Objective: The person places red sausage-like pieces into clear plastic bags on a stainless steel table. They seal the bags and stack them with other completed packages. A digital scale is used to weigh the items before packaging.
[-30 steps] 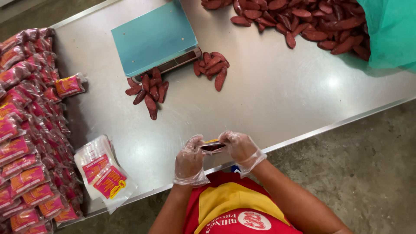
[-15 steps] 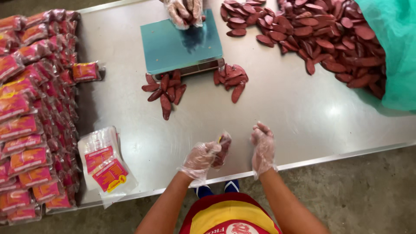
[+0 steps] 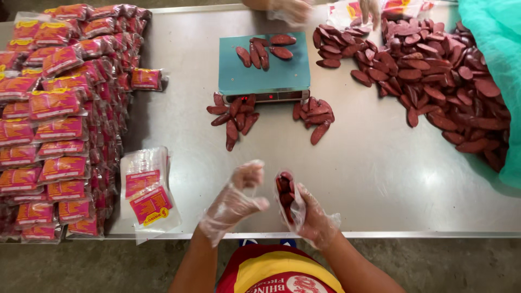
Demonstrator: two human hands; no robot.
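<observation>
Now right hand (image 3: 306, 211) gripping sausages (image 3: 285, 191), left hand (image 3: 236, 198) loosely open

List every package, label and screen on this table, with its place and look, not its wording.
Filled packets: stacked along the table's left side, clear bags with pink and yellow labels.
Single packet: alone beside the stack's top right, same colours.
Empty bags: flat pile near the front edge, left of the left hand, clear with pink-yellow labels.
Scale display: dark strip on the teal scale's front, red digits.

Thin clear plastic gloves on left hand (image 3: 234, 202) and right hand (image 3: 309, 214); red-and-yellow shirt (image 3: 277, 271), bare forearms.
</observation>
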